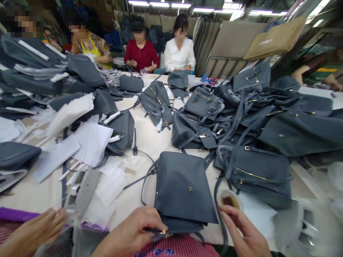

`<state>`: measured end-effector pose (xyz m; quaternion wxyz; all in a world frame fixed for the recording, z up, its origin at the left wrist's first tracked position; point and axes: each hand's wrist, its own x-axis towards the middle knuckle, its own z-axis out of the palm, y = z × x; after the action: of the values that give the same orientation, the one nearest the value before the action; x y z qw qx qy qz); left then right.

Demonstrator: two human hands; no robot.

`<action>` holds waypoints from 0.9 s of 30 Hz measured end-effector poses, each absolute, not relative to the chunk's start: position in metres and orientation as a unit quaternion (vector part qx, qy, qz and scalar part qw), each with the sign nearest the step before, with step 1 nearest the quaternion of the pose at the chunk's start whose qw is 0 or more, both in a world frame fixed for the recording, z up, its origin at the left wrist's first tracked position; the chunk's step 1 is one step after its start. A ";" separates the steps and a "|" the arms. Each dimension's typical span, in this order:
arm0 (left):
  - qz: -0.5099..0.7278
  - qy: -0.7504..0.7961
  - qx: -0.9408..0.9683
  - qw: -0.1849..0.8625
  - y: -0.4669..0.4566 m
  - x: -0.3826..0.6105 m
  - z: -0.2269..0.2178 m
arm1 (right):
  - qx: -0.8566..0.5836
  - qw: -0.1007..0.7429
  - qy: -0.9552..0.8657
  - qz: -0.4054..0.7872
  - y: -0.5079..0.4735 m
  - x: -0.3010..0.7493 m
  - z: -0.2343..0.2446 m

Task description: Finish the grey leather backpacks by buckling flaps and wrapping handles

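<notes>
A dark blue-grey backpack (pixel 182 185) lies on the table right in front of me, its flap with a round gold stud facing up. My left hand (pixel 136 228) is closed at the bag's near edge, thumb and fingers pinching beside a small gold-coloured metal fitting (pixel 163 232). To the right of the bag, my right hand (pixel 245 232) has its thumb and forefinger closed on a dark strap (pixel 217 194). Just beyond those fingertips sits a small round dish (pixel 239 198) with brown contents.
A co-worker's hand (pixel 40 226) is at lower left near a grey tape dispenser (pixel 85 189). Stacked bags (pixel 262 175) crowd the right; more bags and white paper sheets (pixel 93 139) cover the left. Several people sit across the table (pixel 150 142).
</notes>
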<state>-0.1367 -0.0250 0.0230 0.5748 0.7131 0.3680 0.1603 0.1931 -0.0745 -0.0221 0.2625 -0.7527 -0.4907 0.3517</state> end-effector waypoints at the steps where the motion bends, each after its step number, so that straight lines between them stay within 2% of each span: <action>1: 0.154 0.361 0.727 0.564 -0.028 -0.136 0.025 | -0.763 0.249 -0.476 0.360 -0.078 0.202 -0.028; 7: 0.129 0.351 0.776 0.509 -0.029 -0.133 0.037 | -0.688 0.273 -0.468 0.484 -0.089 0.194 -0.052; 12: 0.113 0.294 0.809 0.496 -0.029 -0.126 0.049 | -0.633 0.294 -0.430 0.573 -0.074 0.164 -0.039; 16: 0.192 0.334 0.778 0.496 -0.033 -0.127 0.061 | -0.631 0.278 -0.477 0.544 -0.054 0.166 -0.015; 21: 0.253 0.366 0.754 0.483 -0.015 -0.145 0.092 | -0.553 0.280 -0.561 0.548 -0.034 0.172 0.019; 25: 0.270 0.448 0.715 0.464 0.026 -0.152 0.101 | -0.547 0.217 -0.663 0.463 -0.021 0.161 0.025; 27: 0.286 0.485 0.696 0.446 0.044 -0.149 0.102 | -0.533 0.215 -0.712 0.404 -0.017 0.150 0.024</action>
<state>-0.1488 0.0442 0.1022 0.4456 0.6961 0.4850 0.2858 0.1504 -0.0172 0.0235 0.2146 -0.5328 -0.7120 0.4038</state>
